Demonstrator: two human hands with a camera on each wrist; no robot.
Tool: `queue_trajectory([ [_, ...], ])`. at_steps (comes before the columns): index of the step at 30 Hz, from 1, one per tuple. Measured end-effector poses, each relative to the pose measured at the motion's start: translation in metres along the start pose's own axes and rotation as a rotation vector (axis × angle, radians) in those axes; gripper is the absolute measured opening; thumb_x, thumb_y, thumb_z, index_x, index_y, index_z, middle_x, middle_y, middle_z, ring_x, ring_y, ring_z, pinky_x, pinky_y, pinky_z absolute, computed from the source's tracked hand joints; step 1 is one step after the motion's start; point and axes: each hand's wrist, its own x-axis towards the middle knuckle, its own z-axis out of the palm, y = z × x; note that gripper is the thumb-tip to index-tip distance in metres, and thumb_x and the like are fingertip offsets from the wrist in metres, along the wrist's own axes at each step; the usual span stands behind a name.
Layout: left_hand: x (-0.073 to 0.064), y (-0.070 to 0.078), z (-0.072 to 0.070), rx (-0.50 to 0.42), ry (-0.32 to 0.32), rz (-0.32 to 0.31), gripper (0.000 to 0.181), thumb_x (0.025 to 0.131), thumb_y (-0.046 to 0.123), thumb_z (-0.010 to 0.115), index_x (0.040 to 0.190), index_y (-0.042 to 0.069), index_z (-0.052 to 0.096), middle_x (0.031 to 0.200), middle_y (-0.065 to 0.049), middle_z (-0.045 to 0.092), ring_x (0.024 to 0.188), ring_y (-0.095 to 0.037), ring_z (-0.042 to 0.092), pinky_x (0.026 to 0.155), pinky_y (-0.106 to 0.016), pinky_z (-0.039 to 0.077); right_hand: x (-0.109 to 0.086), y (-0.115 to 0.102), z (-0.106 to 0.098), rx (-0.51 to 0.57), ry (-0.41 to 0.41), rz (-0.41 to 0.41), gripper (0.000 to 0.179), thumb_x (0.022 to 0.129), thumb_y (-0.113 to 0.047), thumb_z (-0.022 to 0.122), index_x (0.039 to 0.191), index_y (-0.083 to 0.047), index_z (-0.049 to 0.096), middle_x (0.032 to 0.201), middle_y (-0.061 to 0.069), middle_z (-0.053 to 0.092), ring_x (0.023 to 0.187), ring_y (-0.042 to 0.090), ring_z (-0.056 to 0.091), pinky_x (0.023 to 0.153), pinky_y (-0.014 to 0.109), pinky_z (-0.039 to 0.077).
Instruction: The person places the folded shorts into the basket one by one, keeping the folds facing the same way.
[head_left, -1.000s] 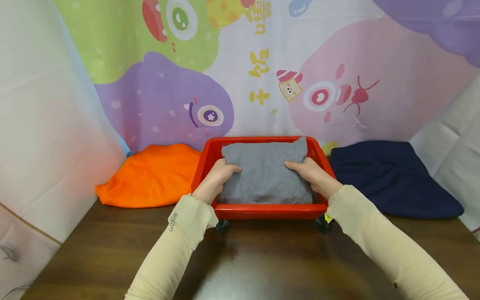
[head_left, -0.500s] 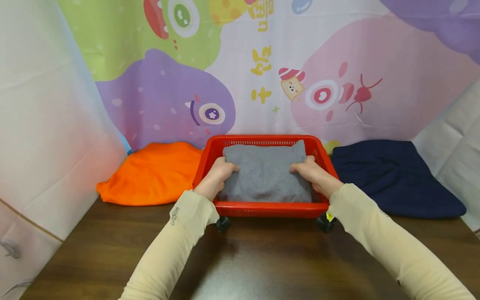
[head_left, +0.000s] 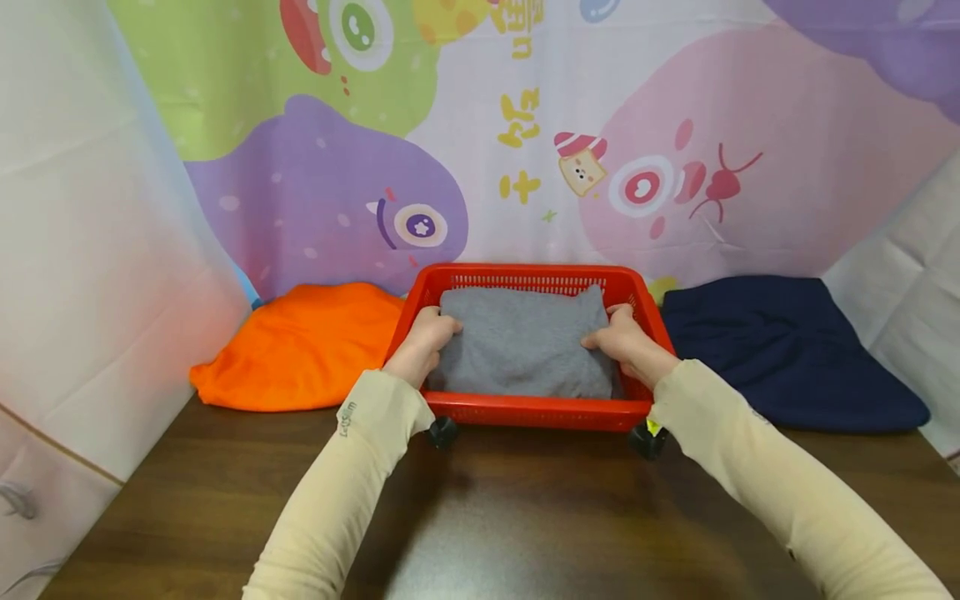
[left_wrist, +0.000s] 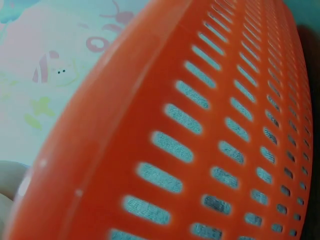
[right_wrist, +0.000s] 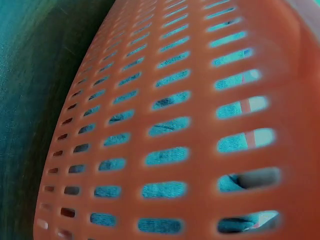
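Note:
A folded grey cloth (head_left: pixel 521 342) lies inside a red slotted plastic basket (head_left: pixel 540 412). At its left edge, my left hand (head_left: pixel 422 343) holds the cloth, thumb on top and the other fingers mostly hidden. My right hand (head_left: pixel 632 343) has the right edge, its thumb on the cloth and one finger stretched along the basket's inner side. Both wrist views look at the outside of the basket wall (left_wrist: pixel 125 115), and the grey cloth (right_wrist: pixel 167 156) shows through the slots. Neither wrist view shows the grip itself.
An orange cloth (head_left: pixel 307 350) lies left of the basket and a navy cloth (head_left: pixel 787 354) lies right of it, both on the brown wooden table (head_left: pixel 540 517). Black wheels (head_left: pixel 442 433) show under the basket. A printed cartoon curtain (head_left: pixel 525 225) hangs close behind.
The grey cloth has sunk lower into the basket, so more of the slotted back wall shows. My left hand has slid outward to the cloth's edge; the right hand's fingers have spread.

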Motion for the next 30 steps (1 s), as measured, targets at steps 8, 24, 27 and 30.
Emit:
queue_trajectory([
  [8, -0.013, 0.006, -0.002, 0.022, -0.011, -0.018, 0.050, 0.089, 0.003, 0.040, 0.138, -0.002, 0.029, 0.137, -0.017, 0.036, 0.119, -0.031, 0.038, 0.101, -0.046, 0.031, -0.001, 0.001, -0.004, -0.042, 0.028, 0.040, 0.070, 0.088, -0.008, 0.054, 0.141, -0.002, 0.008, 0.141, 0.023, 0.023, 0.127, 0.036, 0.029, 0.104, 0.049, 0.029],
  [24, -0.018, 0.003, 0.004, 0.839, -0.120, 0.418, 0.056, 0.081, 0.001, 0.051, 0.136, 0.005, 0.041, 0.147, -0.014, 0.027, 0.136, -0.034, 0.020, 0.109, -0.052, 0.016, -0.016, 0.012, -0.004, -0.779, -0.006, -0.584, 0.059, 0.081, -0.005, 0.061, 0.135, 0.001, 0.038, 0.146, 0.026, 0.015, 0.133, 0.045, 0.012, 0.104, 0.060, 0.018],
  [27, -0.019, 0.004, 0.006, 0.950, -0.190, 0.462, 0.050, 0.083, 0.002, 0.053, 0.132, 0.008, 0.048, 0.143, -0.011, 0.035, 0.135, -0.030, 0.024, 0.110, -0.053, 0.010, -0.017, 0.015, -0.003, -0.902, -0.045, -0.659, 0.054, 0.085, -0.006, 0.057, 0.136, 0.000, 0.040, 0.146, 0.024, 0.022, 0.134, 0.042, 0.015, 0.105, 0.060, 0.012],
  [30, -0.020, 0.003, 0.007, 0.998, -0.253, 0.445, 0.052, 0.083, 0.006, 0.056, 0.134, 0.007, 0.046, 0.142, -0.012, 0.037, 0.133, -0.027, 0.029, 0.110, -0.053, 0.008, -0.016, 0.019, -0.002, -0.947, -0.115, -0.634, 0.054, 0.090, -0.011, 0.051, 0.140, -0.003, 0.033, 0.147, 0.021, 0.021, 0.135, 0.040, 0.015, 0.106, 0.060, 0.009],
])
